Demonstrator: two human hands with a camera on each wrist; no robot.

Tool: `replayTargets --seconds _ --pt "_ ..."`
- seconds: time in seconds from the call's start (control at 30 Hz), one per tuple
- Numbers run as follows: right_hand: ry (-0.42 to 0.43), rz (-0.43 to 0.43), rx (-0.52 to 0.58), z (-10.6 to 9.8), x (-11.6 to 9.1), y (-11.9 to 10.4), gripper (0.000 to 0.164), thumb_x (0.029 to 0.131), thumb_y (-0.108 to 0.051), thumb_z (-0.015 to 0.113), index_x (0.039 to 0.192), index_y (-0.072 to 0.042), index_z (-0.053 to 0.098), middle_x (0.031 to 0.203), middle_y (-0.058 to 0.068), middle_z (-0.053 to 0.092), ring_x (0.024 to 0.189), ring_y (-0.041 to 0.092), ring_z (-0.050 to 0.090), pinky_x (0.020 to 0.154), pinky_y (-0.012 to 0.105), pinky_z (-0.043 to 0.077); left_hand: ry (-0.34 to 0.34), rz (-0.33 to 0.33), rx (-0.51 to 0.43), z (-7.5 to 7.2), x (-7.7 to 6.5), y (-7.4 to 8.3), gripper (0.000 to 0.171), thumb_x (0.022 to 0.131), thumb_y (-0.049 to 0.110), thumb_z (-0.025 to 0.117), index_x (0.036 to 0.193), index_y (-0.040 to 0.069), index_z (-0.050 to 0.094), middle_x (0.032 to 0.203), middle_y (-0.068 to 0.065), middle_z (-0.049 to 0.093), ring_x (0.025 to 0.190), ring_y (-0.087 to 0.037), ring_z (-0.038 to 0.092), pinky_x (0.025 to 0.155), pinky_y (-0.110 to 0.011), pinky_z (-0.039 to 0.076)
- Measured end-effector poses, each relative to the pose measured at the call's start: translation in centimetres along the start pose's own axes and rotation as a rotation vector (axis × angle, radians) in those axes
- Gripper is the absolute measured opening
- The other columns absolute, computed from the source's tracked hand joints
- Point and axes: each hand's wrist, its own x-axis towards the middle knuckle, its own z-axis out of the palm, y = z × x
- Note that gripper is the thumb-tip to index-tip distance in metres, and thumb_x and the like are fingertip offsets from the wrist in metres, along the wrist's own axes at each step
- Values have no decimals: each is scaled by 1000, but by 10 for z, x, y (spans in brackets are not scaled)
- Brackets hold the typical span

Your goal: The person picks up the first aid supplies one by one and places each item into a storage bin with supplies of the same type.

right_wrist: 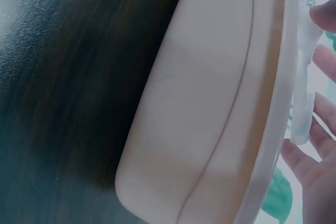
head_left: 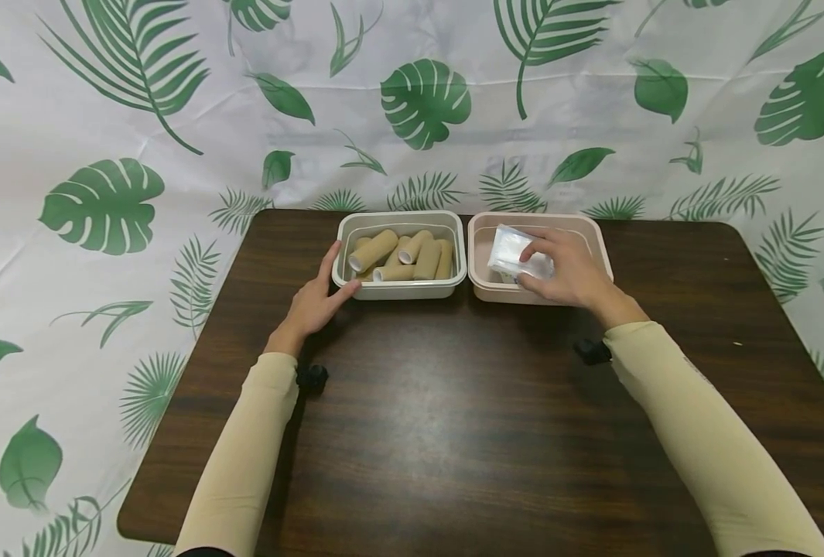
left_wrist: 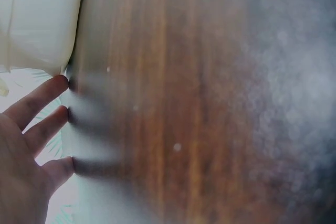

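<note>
My left hand (head_left: pixel 312 303) rests with fingers spread at the left end of a pale grey plastic bin (head_left: pixel 405 291), its thumb at the front rim. Several tan cardboard tubes (head_left: pixel 374 250) lie jumbled in that bin. In the left wrist view, three fingertips of this hand meet the tabletop beside the bin. Over a pink plastic bin (head_left: pixel 498 292), my right hand (head_left: pixel 573 269) pinches a clear, shiny plastic packet (head_left: pixel 507 249) between thumb and fingers. The packet's contents cannot be made out. The right wrist view shows the packet (right_wrist: pixel 302 114) edge-on beyond the rim.
Both bins stand side by side at the back of a dark wood-grain table (head_left: pixel 446 418). Behind it hangs a white cloth (head_left: pixel 356 93) printed with green leaves. A small pale speck (head_left: pixel 737 343) lies on the table at the right.
</note>
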Motion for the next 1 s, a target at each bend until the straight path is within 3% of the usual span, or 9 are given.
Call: replayTargets --seconds 0.2,0.43,0.7,0.83,1.0 --pt "-58 58 11 6 8 0 19 79 -25 75 88 -12 66 139 19 51 122 41 46 93 54 37 3 0 -1 0 0 1 79 91 72 43 151 55 -6 145 -26 43 120 -49 52 97 -65 35" --pt "-78 54 44 10 7 -1 18 82 -26 73 90 -12 66 144 20 47 134 43 37 105 56 29 2 -6 1 0 0 1 79 91 72 43 151 56 -6 146 -26 42 120 -49 51 97 -65 35" --pt "-99 116 88 10 0 0 30 85 -32 75 101 -7 71 146 19 45 136 40 34 106 58 28 -1 -10 2 0 0 2 79 91 73 43 150 56 -7 146 -26 42 120 -49 51 97 -65 35" --pt "-91 136 127 10 -4 4 31 87 -27 74 106 -2 71 144 21 45 135 41 34 107 58 27 -2 -11 1 0 -1 1 79 91 73 43 150 56 -7 146 -26 42 120 -49 51 97 -65 35" --pt "-48 99 116 10 -8 9 26 87 -22 74 102 -1 72 139 22 50 131 42 39 106 57 28 -6 -12 -3 0 -1 2 79 91 73 43 150 56 -7 146 -26 43 119 -48 52 96 -65 35"
